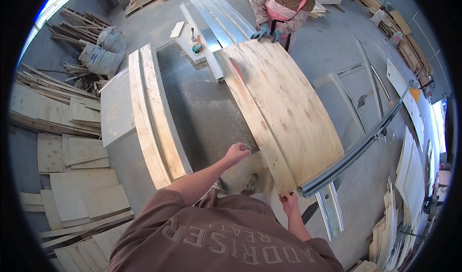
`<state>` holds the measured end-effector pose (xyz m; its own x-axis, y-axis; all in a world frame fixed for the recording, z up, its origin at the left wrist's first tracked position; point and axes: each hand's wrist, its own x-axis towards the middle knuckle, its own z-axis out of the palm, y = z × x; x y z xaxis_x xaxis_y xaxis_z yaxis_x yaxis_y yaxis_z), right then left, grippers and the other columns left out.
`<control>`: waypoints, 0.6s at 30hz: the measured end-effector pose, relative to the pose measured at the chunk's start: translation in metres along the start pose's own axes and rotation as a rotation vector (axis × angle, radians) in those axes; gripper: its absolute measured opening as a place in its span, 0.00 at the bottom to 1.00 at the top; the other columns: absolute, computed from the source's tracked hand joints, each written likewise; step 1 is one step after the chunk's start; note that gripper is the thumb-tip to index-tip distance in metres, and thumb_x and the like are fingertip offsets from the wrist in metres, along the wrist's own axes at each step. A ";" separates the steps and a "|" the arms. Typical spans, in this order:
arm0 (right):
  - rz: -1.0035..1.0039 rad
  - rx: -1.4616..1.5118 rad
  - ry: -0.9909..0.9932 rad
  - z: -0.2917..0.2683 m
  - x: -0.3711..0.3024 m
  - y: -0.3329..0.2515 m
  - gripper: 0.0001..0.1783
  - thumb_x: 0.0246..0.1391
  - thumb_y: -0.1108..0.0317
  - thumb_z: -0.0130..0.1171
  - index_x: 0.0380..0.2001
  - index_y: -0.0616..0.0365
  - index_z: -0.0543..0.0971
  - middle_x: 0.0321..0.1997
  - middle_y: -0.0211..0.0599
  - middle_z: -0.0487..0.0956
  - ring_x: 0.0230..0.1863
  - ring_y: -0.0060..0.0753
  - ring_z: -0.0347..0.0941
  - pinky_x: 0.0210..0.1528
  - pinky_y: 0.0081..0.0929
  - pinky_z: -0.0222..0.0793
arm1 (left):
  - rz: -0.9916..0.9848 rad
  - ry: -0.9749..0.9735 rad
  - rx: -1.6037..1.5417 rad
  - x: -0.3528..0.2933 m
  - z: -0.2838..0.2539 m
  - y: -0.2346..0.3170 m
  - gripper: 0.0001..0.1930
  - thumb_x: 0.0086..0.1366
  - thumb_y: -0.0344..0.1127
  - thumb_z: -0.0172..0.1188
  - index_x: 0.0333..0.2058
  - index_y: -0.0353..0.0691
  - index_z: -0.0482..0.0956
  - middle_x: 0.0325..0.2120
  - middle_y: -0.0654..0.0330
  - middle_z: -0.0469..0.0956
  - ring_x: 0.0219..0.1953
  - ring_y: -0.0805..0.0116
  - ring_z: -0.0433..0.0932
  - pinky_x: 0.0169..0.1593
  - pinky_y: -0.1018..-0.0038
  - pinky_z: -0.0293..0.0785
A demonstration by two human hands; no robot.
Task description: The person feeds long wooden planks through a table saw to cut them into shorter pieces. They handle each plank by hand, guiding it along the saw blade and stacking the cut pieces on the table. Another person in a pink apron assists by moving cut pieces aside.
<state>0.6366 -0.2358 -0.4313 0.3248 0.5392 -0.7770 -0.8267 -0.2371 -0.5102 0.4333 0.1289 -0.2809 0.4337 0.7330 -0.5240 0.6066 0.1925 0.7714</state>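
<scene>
A narrow plywood strip [262,138] lies lengthwise along the left part of a wide plywood sheet [301,113]. At the strip's near end, my right hand [289,203] is closed with its fingertips on the edge. My left hand [238,153] hangs left of the strip, apart from it, with its fingers curled; what they may hold is hidden. A long reddish tool or stick [237,70] lies on the far part of the strip. Across from me, a co-worker's gloved hands [267,32] rest on the far edge of the sheet.
To the left, stacked long boards [166,123] stand beside a pale panel [115,106]. A metal guide rail [356,147] crosses the near right corner. Long metal beams [216,12] extend behind the sheet. Plywood offcuts [86,190] and white sacks [103,53] line the left side.
</scene>
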 end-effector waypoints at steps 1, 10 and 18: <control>0.029 -0.003 0.010 0.000 -0.012 -0.007 0.12 0.74 0.61 0.63 0.51 0.55 0.77 0.41 0.34 0.82 0.43 0.40 0.84 0.51 0.40 0.79 | 0.014 0.035 0.004 0.013 0.012 -0.001 0.28 0.64 0.41 0.73 0.57 0.29 0.81 0.45 0.53 0.87 0.46 0.64 0.85 0.52 0.68 0.82; 0.039 0.034 0.073 -0.046 -0.066 -0.013 0.11 0.75 0.67 0.61 0.54 0.57 0.75 0.45 0.33 0.82 0.39 0.32 0.81 0.55 0.43 0.83 | -0.315 -0.018 -0.317 0.108 0.081 -0.020 0.11 0.66 0.33 0.73 0.43 0.36 0.85 0.33 0.62 0.83 0.33 0.68 0.83 0.37 0.66 0.82; 0.218 -0.049 0.280 -0.162 -0.183 -0.017 0.25 0.71 0.75 0.61 0.68 0.50 0.71 0.59 0.34 0.81 0.59 0.34 0.81 0.58 0.42 0.82 | -0.468 -0.277 -0.511 0.057 0.143 -0.041 0.16 0.63 0.17 0.70 0.50 0.35 0.87 0.44 0.55 0.88 0.43 0.59 0.89 0.45 0.61 0.90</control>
<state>0.6657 -0.4613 -0.3402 0.2624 0.2307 -0.9370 -0.8698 -0.3638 -0.3332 0.5290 0.0695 -0.3940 0.3995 0.3217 -0.8584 0.4134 0.7726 0.4819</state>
